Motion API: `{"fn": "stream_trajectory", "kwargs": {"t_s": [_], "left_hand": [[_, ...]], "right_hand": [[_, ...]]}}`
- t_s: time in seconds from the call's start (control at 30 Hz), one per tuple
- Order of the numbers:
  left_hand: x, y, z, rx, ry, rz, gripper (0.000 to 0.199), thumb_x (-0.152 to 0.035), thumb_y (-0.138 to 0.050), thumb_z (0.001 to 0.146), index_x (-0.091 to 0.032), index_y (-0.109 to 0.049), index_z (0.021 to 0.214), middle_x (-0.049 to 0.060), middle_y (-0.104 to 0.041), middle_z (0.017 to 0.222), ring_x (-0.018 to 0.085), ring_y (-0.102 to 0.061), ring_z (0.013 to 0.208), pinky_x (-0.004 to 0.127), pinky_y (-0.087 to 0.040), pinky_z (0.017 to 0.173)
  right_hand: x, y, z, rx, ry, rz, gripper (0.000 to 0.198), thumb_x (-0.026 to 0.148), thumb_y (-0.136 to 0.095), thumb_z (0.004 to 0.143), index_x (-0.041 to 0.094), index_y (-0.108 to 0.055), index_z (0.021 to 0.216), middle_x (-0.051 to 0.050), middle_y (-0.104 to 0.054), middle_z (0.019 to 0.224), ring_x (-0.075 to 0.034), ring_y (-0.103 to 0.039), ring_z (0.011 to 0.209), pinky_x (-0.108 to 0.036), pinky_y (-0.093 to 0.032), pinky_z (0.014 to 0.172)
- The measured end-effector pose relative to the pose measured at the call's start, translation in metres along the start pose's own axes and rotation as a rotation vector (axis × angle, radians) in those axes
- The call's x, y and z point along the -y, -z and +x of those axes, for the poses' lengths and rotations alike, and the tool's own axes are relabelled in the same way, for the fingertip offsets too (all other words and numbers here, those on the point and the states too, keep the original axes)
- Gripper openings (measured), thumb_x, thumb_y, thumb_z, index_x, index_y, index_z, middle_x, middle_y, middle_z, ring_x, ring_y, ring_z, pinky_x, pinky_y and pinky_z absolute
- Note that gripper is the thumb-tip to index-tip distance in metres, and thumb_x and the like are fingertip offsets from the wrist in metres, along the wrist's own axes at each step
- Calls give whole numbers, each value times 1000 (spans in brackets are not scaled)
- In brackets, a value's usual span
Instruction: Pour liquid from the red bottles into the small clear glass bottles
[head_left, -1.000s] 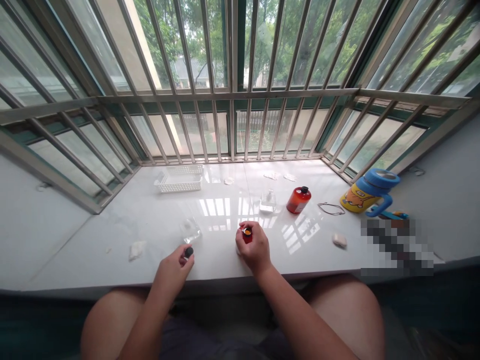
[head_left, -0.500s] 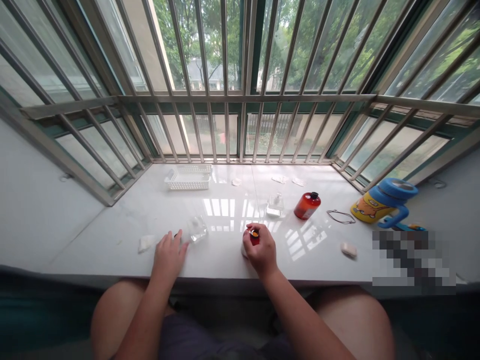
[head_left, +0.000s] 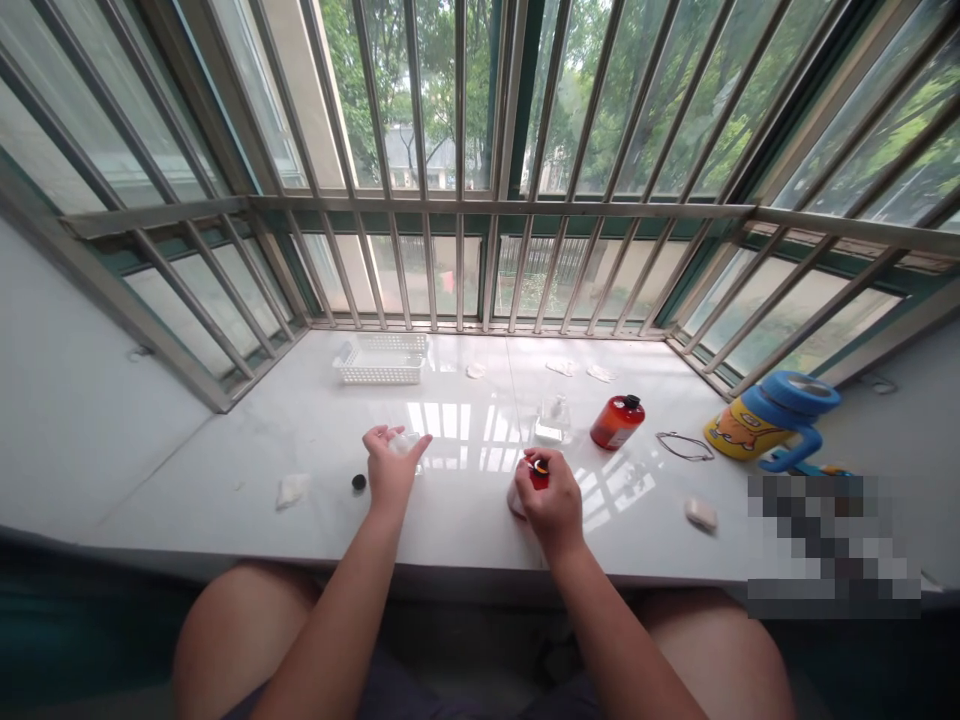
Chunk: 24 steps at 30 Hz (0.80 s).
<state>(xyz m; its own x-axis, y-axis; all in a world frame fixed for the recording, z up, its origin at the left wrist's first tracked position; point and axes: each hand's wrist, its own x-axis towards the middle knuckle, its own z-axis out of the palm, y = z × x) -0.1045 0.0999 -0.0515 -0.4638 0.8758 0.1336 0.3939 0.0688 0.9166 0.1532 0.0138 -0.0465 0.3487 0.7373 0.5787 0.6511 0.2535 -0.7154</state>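
My right hand [head_left: 553,502] is wrapped round a red bottle [head_left: 538,479], whose dark-rimmed mouth shows uncapped between the fingers. The bottle's lower part is mostly covered by the hand. My left hand [head_left: 391,470] has its thumb and fingers spread around a clear, see-through bottle [head_left: 407,441]; my palm hides much of it, and firm contact cannot be made out. A small black cap [head_left: 359,482] lies on the white countertop [head_left: 457,520], just left of my left wrist.
Behind my right hand stand a clear bottle [head_left: 551,422] and a red bottle with a black cap [head_left: 618,422]. Farther right are a thin cord loop [head_left: 685,447], a blue-yellow mug [head_left: 769,418] and a pale block [head_left: 700,515]. A white basket [head_left: 381,373] sits near the window bars.
My left hand has moved from the black cap up and right to the clear bottle, uncovering the cap. My right hand has shifted right with the red bottle.
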Motion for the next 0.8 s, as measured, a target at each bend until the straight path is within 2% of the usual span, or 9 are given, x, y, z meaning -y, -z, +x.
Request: {"fn": "stream_trajectory", "kwargs": {"t_s": [0.1, 0.2, 0.3, 0.43, 0.57, 0.7, 0.8], "left_hand": [[1, -12, -1, -3, 73, -10, 63, -53, -90, 74, -27, -44, 107, 10, -72, 128, 30, -70, 118, 43, -53, 99], [3, -19, -7, 56, 78, -24, 50, -55, -85, 79, -27, -47, 96, 6, -75, 122, 26, -73, 110, 40, -54, 94], [4, -26, -20, 94, 32, -71, 41, -52, -80, 84, -27, -48, 92, 4, -76, 125, 24, -73, 114, 37, -54, 97], [1, -34, -41, 107, -33, -145, 35, -47, -78, 87, -26, -50, 91, 7, -75, 131, 24, -71, 124, 39, -53, 106], [-2, -39, -59, 179, -59, -138, 32, -48, -79, 86, -25, -60, 95, 9, -74, 134, 27, -72, 121, 41, -54, 105], [-4, -42, -67, 265, -86, -146, 31, -49, -79, 87, -23, -67, 101, 10, -74, 134, 28, -71, 123, 43, -53, 108], [-4, -41, -66, 345, -115, -182, 29, -49, -76, 90, -23, -65, 94, 9, -71, 142, 27, -67, 130, 44, -49, 114]], "right_hand": [[-15, 18, 3, -30, -21, -37, 18, 41, -65, 98, 24, -64, 103, -5, -74, 107, -23, -71, 91, -38, -57, 86], [-24, 34, 3, -61, -43, -54, 18, 41, -65, 98, 24, -64, 102, -5, -75, 110, -24, -72, 94, -38, -57, 87], [-27, 40, 1, -85, -60, -69, 20, 42, -66, 98, 24, -65, 106, -5, -75, 110, -24, -72, 94, -36, -57, 84], [-27, 38, 1, -99, -60, -88, 20, 42, -66, 98, 23, -65, 105, -5, -76, 109, -24, -72, 92, -37, -56, 86], [-26, 37, 1, -110, -60, -88, 19, 42, -65, 98, 24, -65, 105, -5, -76, 109, -24, -73, 93, -36, -56, 86], [-24, 38, 1, -108, -57, -88, 20, 42, -65, 98, 24, -66, 106, -5, -76, 109, -24, -73, 94, -36, -56, 86], [-23, 39, 1, -101, -63, -87, 20, 42, -65, 98, 23, -65, 104, -5, -76, 109, -24, -73, 94, -36, -56, 86]]}}
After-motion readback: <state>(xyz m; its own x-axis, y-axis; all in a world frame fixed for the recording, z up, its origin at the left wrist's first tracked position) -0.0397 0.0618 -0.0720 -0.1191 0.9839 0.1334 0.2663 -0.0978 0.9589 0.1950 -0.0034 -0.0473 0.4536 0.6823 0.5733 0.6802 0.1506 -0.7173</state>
